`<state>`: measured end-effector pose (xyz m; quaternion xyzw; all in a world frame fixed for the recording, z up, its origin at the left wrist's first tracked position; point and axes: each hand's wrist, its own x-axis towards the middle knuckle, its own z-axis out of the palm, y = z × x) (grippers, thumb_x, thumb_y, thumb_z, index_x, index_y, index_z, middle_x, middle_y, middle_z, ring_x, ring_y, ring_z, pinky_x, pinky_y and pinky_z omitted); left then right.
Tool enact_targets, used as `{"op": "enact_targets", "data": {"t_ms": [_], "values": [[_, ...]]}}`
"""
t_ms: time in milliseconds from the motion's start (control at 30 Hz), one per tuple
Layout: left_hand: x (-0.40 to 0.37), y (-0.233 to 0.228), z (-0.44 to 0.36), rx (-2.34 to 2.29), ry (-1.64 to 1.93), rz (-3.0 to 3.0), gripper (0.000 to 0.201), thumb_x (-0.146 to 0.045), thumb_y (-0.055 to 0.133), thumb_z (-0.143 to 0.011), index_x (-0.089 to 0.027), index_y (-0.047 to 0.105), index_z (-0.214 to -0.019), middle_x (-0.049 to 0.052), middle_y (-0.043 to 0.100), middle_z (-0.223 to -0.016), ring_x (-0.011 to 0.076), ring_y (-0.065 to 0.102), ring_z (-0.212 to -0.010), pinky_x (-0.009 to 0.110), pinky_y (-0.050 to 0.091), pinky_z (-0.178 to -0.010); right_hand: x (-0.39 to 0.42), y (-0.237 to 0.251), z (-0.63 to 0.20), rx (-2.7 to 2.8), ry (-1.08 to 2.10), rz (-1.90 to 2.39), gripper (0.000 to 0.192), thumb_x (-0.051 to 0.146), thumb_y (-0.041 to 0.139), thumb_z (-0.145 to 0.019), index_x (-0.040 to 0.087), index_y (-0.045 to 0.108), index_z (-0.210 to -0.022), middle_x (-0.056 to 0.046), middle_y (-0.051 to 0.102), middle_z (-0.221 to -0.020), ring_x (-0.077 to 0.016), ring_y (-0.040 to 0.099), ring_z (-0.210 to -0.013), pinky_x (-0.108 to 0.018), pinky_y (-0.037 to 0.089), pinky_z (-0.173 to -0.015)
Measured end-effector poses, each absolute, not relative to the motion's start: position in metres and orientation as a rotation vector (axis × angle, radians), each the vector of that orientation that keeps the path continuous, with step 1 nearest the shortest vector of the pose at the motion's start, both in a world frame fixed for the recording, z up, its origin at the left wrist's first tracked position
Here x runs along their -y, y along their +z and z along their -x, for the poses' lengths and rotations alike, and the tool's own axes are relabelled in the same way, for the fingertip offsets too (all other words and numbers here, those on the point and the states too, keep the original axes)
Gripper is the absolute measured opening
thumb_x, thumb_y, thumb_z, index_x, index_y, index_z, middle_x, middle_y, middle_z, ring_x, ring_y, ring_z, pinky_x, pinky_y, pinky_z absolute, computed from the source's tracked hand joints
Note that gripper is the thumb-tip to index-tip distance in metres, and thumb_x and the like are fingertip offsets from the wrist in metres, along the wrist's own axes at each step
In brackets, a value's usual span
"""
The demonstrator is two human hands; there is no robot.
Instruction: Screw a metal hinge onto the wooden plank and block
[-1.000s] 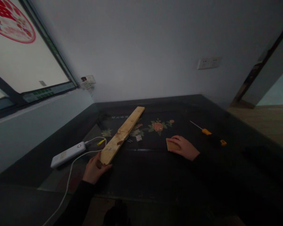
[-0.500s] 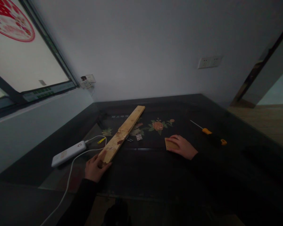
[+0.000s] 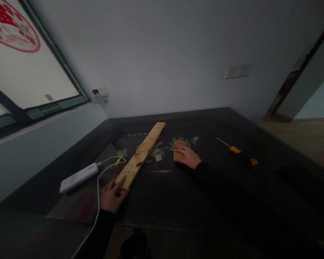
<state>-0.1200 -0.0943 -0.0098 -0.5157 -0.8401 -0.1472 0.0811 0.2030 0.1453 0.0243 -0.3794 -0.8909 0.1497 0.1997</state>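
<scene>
A long pale wooden plank lies slanted on the dark table, its far end toward the wall. My left hand rests at the plank's near end, fingers touching it. My right hand lies flat on a small wooden block close to the table's painted flower. A small metal hinge and a few dark screws lie between the plank and the block.
A white power bank with a white cable lies at the left. A screwdriver with an orange handle lies at the right. Wall sockets sit above the table, a window at the left, a doorway at the right.
My right hand has slid the small block left and away, toward the hinge and plank. My left hand stays at the plank's near end. The cable has shifted slightly.
</scene>
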Motion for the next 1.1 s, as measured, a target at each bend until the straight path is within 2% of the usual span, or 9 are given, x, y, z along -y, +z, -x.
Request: {"op": "enact_targets", "data": {"t_ms": [267,467,667,800,933,1033,1100], "values": [[0.100,-0.014,0.125,2.490,-0.490,1.632,0.054,-0.051,0.051,-0.079,-0.027,0.058,-0.128,0.011,0.054,-0.128,0.0299,0.051,-0.118,0.045,0.035,-0.103,-0.179,0.023,-0.126,2.478,0.281,1.216,0.049,0.048,0.059,-0.081,0.021,0.058,-0.122,-0.011,0.056,-0.118,-0.0249,0.048,-0.110,-0.037,0.036,-0.094],[0.099,-0.013,0.124,2.548,-0.485,1.619,0.057,-0.053,0.052,-0.079,-0.030,0.055,-0.130,0.010,0.052,-0.130,0.0327,0.049,-0.119,0.048,0.038,-0.101,-0.186,0.027,-0.095,2.463,0.213,1.338,0.042,0.050,0.050,-0.086,0.023,0.058,-0.117,-0.012,0.055,-0.119,-0.0270,0.043,-0.110,-0.042,0.036,-0.089],[0.101,-0.017,0.130,2.463,-0.528,1.701,0.058,-0.053,0.053,-0.078,-0.029,0.055,-0.131,0.010,0.050,-0.134,0.0323,0.050,-0.120,0.048,0.040,-0.101,-0.187,0.039,-0.100,2.472,0.177,1.271,0.049,0.055,0.047,-0.086,0.025,0.057,-0.124,-0.011,0.046,-0.135,-0.0295,0.038,-0.118,-0.043,0.035,-0.094],[0.102,-0.020,0.137,2.424,-0.579,1.775,0.059,-0.052,0.051,-0.079,-0.027,0.054,-0.132,0.011,0.050,-0.134,0.0311,0.052,-0.118,0.046,0.041,-0.100,-0.184,0.048,-0.160,2.448,0.121,1.259,0.045,0.048,0.046,-0.088,0.025,0.057,-0.125,-0.010,0.049,-0.134,-0.0274,0.038,-0.121,-0.041,0.034,-0.099],[0.101,-0.018,0.138,2.432,-0.609,1.788,0.056,-0.053,0.052,-0.077,-0.027,0.058,-0.127,0.011,0.054,-0.130,0.0299,0.052,-0.119,0.045,0.041,-0.099,-0.175,0.050,-0.270,2.385,0.020,1.361,0.042,0.041,0.052,-0.085,0.023,0.060,-0.122,-0.010,0.052,-0.131,-0.0286,0.041,-0.120,-0.044,0.035,-0.101],[0.101,-0.013,0.131,2.486,-0.554,1.750,0.056,-0.053,0.053,-0.075,-0.027,0.061,-0.123,0.012,0.057,-0.125,0.0306,0.054,-0.116,0.046,0.041,-0.097,-0.168,0.040,-0.363,2.280,-0.074,1.525,0.044,0.037,0.052,-0.083,0.017,0.059,-0.122,-0.017,0.053,-0.128,-0.0331,0.043,-0.120,-0.051,0.036,-0.098],[0.101,-0.010,0.123,2.492,-0.543,1.703,0.053,-0.051,0.052,-0.076,-0.026,0.062,-0.123,0.012,0.058,-0.123,0.0307,0.054,-0.115,0.046,0.040,-0.097,-0.165,0.028,-0.414,2.164,-0.221,1.703,0.047,0.039,0.053,-0.081,0.020,0.059,-0.123,-0.016,0.054,-0.127,-0.0338,0.046,-0.118,-0.051,0.041,-0.093]]}}
